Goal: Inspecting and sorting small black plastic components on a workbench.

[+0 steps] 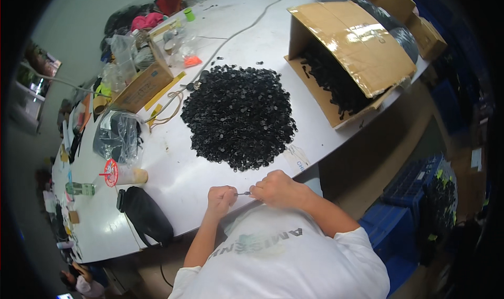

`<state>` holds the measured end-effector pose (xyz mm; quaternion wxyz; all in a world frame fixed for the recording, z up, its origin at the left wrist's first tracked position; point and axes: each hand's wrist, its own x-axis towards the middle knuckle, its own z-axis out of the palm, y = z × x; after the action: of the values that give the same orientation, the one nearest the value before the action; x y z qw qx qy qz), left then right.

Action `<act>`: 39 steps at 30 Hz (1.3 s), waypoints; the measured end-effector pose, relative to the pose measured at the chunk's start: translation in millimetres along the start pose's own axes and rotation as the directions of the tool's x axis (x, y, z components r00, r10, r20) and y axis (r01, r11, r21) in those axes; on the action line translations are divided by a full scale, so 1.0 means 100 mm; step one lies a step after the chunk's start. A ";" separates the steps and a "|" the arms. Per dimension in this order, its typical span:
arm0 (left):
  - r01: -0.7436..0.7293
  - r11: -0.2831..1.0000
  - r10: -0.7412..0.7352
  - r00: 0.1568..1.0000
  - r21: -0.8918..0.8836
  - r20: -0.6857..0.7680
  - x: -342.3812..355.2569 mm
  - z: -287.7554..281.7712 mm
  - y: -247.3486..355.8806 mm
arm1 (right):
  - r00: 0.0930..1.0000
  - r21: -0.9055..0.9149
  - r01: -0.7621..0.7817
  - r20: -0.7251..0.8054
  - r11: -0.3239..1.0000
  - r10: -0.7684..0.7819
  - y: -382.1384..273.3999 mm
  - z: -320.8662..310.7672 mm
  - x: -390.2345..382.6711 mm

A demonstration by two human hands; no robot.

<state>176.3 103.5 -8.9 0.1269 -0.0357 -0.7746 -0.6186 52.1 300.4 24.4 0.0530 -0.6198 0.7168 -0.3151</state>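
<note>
At the table's near edge, just in front of my body, my left hand (222, 198) and my right hand (276, 189) are both closed in a pinch. A small, thin dark piece (243, 193) spans the short gap between them, one end in each hand. Its exact kind is too small to make out. Beyond my hands lies a wide heap of small black pieces (239, 115), some with a ring-like end.
An open cardboard box (352, 42) on its side holds black strands (331, 84). Leftward are a lidded drink cup (126, 174), a black pouch (144, 215), a plastic-wrapped bundle (118, 136) and a cardboard tray (144, 86). Blue crates (388, 225) stand right of me.
</note>
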 end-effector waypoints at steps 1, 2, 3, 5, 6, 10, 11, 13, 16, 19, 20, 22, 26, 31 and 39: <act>0.058 0.997 -0.058 0.998 0.045 -0.015 -0.03 0.03 0.01 | 1.000 -0.009 0.001 0.028 1.000 -0.001 0.02 0.01 -0.02; 0.071 0.980 -0.072 0.997 0.184 0.000 -0.09 0.00 -0.02 | 1.000 -0.009 -0.012 0.023 1.000 0.012 0.02 0.01 -0.02; 0.071 0.981 -0.074 0.997 0.182 0.012 -0.10 -0.01 -0.07 | 0.991 0.042 -0.093 0.098 0.995 0.089 0.01 0.01 -0.01; -0.002 0.990 0.017 0.994 0.144 -0.105 -0.11 -0.04 -0.12 | 0.971 0.090 -0.183 0.175 0.979 0.165 0.05 0.01 0.00; 0.076 0.995 -0.066 0.986 0.058 -0.154 -0.08 -0.09 -0.12 | 0.963 0.132 -0.232 0.172 0.964 0.208 0.11 0.03 0.00; 0.188 0.982 -0.187 0.944 -0.023 -0.273 0.03 -0.27 -0.08 | 0.965 0.474 -0.176 -0.090 0.863 0.246 0.56 -0.09 0.00; 0.189 0.982 -0.187 0.942 -0.020 -0.278 0.04 -0.29 -0.05 | 0.862 0.789 -0.188 -0.154 0.585 0.483 0.76 -0.11 -0.04; 0.196 0.981 -0.192 0.935 -0.019 -0.298 0.06 -0.27 -0.06 | 0.288 0.856 0.032 -0.502 0.516 0.815 1.08 -0.49 -0.02; 0.372 0.863 -0.317 0.926 0.342 -0.206 0.17 -0.07 -0.01 | 0.216 0.948 0.093 -0.319 0.306 0.923 1.11 -0.43 -0.14; 0.286 0.538 -0.234 0.954 0.793 -0.186 0.27 0.22 -0.11 | 0.373 0.972 0.034 -0.228 0.232 0.899 0.88 -0.07 -0.13; 0.241 0.501 -0.187 0.968 0.831 -0.168 0.28 0.28 -0.22 | 0.405 0.975 -0.019 -0.193 0.219 0.894 0.79 0.01 -0.13; 0.301 0.465 -0.197 0.952 0.833 -0.234 0.29 0.32 -0.36 | 0.447 0.977 -0.075 -0.147 0.201 0.883 0.66 0.16 -0.13; 0.359 0.454 -0.250 0.930 0.816 -0.270 0.27 0.22 -0.42 | 0.564 0.815 -0.383 -0.167 0.435 0.809 0.43 0.23 -0.24; 0.297 0.551 -0.193 0.955 0.780 -0.227 0.19 0.12 -0.44 | 0.577 0.775 -0.423 -0.170 0.470 0.799 0.35 0.18 -0.33; 0.387 0.534 -0.290 0.919 0.752 -0.268 0.16 0.06 -0.40 | 0.587 0.735 -0.389 -0.267 0.555 0.765 0.31 0.20 -0.33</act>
<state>151.0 98.5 -44.6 0.0496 0.2090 -0.9505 -0.2246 42.1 323.9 -17.7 0.1408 -0.1571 0.7258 -0.6548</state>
